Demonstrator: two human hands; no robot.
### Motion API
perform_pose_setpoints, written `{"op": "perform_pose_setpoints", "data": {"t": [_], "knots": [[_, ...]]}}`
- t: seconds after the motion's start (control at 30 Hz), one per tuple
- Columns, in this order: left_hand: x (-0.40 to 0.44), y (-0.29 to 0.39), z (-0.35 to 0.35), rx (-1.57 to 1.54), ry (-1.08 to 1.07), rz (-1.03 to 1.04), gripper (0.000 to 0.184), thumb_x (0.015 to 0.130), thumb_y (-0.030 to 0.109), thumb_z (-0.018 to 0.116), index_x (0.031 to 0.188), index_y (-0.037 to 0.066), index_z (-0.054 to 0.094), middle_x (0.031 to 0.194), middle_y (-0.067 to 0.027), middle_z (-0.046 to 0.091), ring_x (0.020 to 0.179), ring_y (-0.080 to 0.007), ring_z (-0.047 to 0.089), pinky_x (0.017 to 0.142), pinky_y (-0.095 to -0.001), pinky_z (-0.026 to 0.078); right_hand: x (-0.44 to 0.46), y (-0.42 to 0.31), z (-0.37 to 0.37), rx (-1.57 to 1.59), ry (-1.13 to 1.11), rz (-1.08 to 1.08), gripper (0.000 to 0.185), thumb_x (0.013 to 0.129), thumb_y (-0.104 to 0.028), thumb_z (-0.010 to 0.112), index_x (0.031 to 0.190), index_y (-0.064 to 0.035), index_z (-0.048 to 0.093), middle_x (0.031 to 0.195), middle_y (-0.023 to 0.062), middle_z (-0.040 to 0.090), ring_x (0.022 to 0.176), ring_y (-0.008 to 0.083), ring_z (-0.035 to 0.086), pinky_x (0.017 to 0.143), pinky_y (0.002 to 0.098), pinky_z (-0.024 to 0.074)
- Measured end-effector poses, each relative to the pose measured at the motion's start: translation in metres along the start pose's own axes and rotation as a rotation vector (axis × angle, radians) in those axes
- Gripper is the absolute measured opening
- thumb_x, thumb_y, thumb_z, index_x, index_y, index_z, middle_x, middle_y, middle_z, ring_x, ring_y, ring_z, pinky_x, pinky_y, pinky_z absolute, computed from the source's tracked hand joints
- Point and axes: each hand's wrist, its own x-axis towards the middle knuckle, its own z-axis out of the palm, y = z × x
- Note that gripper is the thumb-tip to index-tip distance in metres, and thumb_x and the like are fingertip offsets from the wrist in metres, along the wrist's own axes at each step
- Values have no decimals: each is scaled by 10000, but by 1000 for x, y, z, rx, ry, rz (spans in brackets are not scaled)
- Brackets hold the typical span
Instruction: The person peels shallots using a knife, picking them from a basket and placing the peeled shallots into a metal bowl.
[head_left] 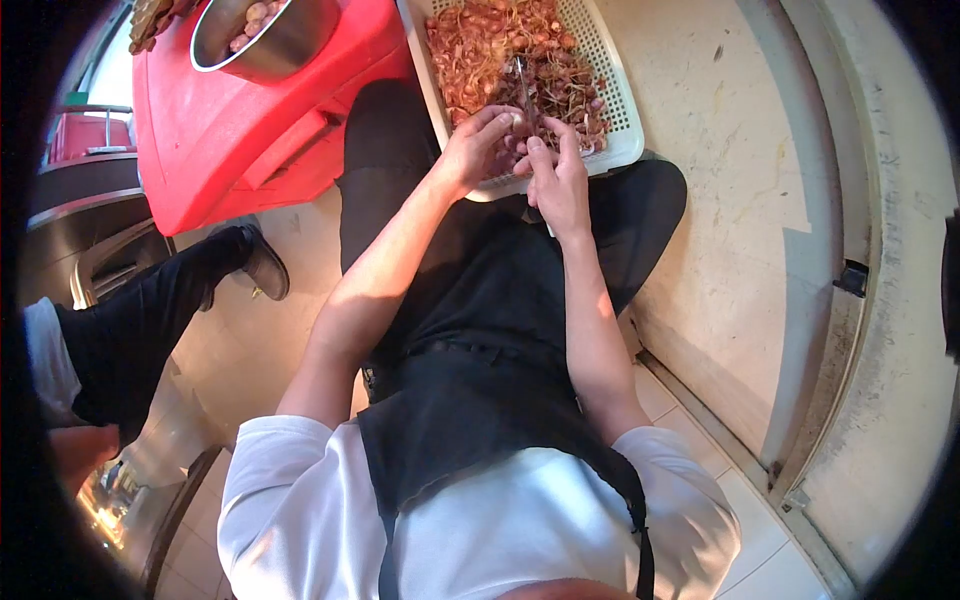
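A white perforated plastic basket [628, 135] rests at my lap, filled with reddish shallots [490, 45] and their loose skins and roots. My left hand [476, 148] is over its near edge, fingers closed around a small pale shallot [518, 118]. Close beside it, my right hand [560, 185] grips a knife whose narrow blade [525, 88] points away from me over the shallots. The knife's handle is mostly hidden by the right hand. Both hands nearly touch each other.
On a red plastic surface [240, 140] at the upper left stands a metal pot [285, 45] with peeled shallots inside. Another person's leg [150, 310] and shoe are at the left. A pale wall or panel [720, 220] borders my right side.
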Motion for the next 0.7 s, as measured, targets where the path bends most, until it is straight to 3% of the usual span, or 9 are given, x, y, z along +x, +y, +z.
{"op": "perform_pose_setpoints", "data": {"t": [0.27, 0.47, 0.57, 0.7], "knots": [[2, -3, -10, 44, 25, -6, 174, 923, 117, 642, 1060, 30, 580, 971, -68, 642, 792, -162, 634, 655, -288, 530, 6, 2, 1, 48, 12, 13, 352, 970, -233, 569, 1216, 8, 490, 695, 46, 618, 444, 60, 478, 390, 229, 366], [6, -7, -19, 164, -33, -38, 145, 930, 167, 640, 988, 38, 608, 905, -54, 656, 709, -163, 636, 566, -309, 514, 15, 16, -3, 214, -46, 67, 245, 949, -201, 607, 1102, -22, 540, 743, 56, 607, 439, 46, 447, 379, 205, 340], [5, -7, -15, 141, 31, -28, 164, 943, 143, 613, 1065, 32, 620, 947, -60, 662, 755, -153, 636, 625, -303, 521, 15, 19, -6, 411, -55, 118, 178, 946, -181, 604, 1047, -47, 545, 760, 64, 608, 430, 53, 444, 376, 202, 342], [5, -6, -8, 361, 81, 257, 303, 926, 74, 564, 1223, 16, 583, 1046, -80, 649, 907, -143, 615, 789, -287, 509, 12, 10, -6, 493, -58, 124, 129, 945, -167, 596, 1002, -64, 541, 762, 63, 610, 423, 60, 447, 372, 202, 346]]}}
